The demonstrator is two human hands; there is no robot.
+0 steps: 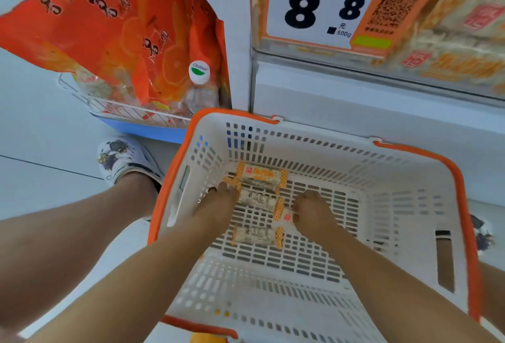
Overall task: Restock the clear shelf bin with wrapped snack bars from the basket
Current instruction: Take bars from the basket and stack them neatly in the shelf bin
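A white basket with an orange rim sits on the floor below me. Several wrapped snack bars with orange checked ends lie on its bottom: one at the far side, one below it, one nearer me. My left hand reaches down and its fingers curl over the left ends of the two far bars. My right hand pinches the end of another bar. The clear shelf bin is at the upper right, holding more bars behind a price label.
An orange snack bag and a water bottle stand in a wire cart with a blue base at the upper left. My shoe is beside the basket. A white shelf front rises behind it.
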